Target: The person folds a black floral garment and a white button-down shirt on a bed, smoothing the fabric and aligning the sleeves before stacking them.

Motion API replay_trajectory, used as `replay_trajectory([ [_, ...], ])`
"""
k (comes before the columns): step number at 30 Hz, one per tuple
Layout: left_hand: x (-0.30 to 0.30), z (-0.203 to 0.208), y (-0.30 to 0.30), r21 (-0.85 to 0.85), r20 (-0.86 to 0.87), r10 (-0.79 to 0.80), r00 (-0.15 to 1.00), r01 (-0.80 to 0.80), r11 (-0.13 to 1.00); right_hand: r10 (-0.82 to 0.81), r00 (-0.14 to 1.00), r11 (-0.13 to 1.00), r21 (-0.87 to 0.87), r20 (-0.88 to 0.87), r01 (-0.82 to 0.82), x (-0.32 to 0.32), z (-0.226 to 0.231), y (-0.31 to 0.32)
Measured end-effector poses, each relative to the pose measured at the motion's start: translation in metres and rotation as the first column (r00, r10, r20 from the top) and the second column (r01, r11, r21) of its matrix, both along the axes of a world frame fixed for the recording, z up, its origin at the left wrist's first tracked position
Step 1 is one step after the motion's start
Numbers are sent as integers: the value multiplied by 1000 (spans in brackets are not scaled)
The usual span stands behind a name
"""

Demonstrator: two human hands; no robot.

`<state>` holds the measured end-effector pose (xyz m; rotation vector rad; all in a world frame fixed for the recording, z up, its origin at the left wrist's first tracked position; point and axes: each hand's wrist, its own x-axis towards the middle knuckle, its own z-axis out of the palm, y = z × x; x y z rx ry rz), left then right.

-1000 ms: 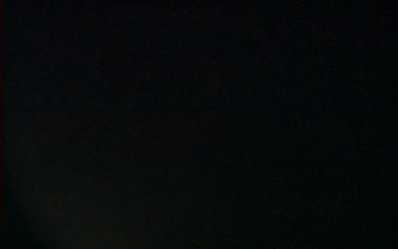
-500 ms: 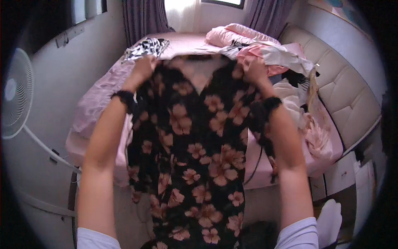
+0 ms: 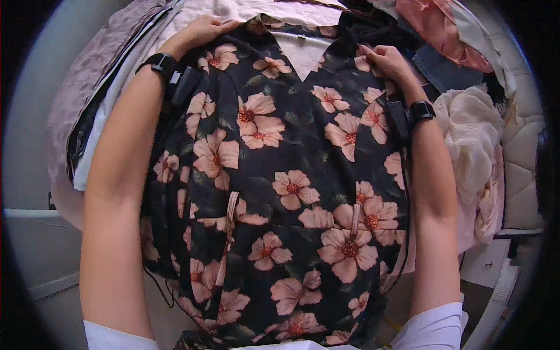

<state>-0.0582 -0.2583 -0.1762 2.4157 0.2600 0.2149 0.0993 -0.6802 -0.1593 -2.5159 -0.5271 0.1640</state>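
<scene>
Two hands of mine gripped the dress (image 3: 293, 189) in the head view, apart from each other. My left hand (image 3: 197, 32), at 11 o'clock, pinched one shoulder edge; my right hand (image 3: 389, 61), between 1 and 2, pinched the other. The dress filled the middle, neckline toward 12.

Half a second earlier it had hung blurred, with more of the bed (image 3: 67, 201) and room beyond it. Now my view was closer and tipped further down, so the print came out crisp, and the V-neck and two waist loops (image 3: 231, 205) could be made out. That meant the front was spread fairly flat between my hands, though the side toward 9 bunched in folds.

The hem I couldn't make out: the skirt ran down toward 6, where my shirt (image 3: 119, 335) and the lower edge cut it off. The sleeves were hard to trace, dark fabric merging below my wrists. A dark heap near 1 blended into the shoulder. At 10, the pile (image 3: 96, 76) lay partly behind my forearm; the denim (image 3: 446, 64) at 2 was half covered.
</scene>
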Motion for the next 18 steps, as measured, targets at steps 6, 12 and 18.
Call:
replay_trajectory([
  [6, 13, 53, 0, 312, 22, -155, 988, 141, 939, 125, 992, 979, -158, -26, -127, 21, 44, 4],
  [12, 38, 60, -25, 248, 17, -174, 985, 164, 955, 84, 989, 980, -190, 122, -60, 19, 62, 35],
  [18, 69, 25, -30, 171, 210, -223, 952, 189, 967, 156, 987, 987, 27, 25, -157, 32, 36, 54],
])
